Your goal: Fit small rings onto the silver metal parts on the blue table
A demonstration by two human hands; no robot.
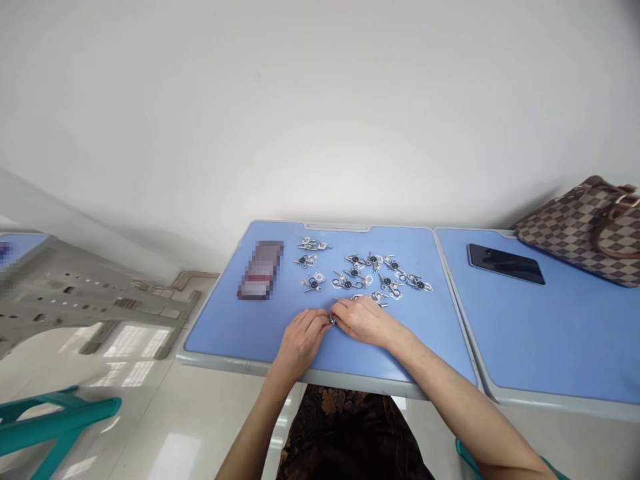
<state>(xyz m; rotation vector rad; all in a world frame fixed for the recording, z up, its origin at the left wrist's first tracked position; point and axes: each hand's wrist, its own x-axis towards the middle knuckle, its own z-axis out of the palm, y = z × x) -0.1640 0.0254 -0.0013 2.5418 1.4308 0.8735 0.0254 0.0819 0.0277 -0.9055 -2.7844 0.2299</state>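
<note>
Head view: on a blue table, the left hand and right hand meet just below a scatter of metal fittings, their fingers pinching one small metal fitting between them.

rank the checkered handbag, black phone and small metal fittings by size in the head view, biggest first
1. Checkered brown handbag, partly cut off by the frame edge
2. Black phone
3. Metal fittings with black centres, too alike to rank among themselves
</note>
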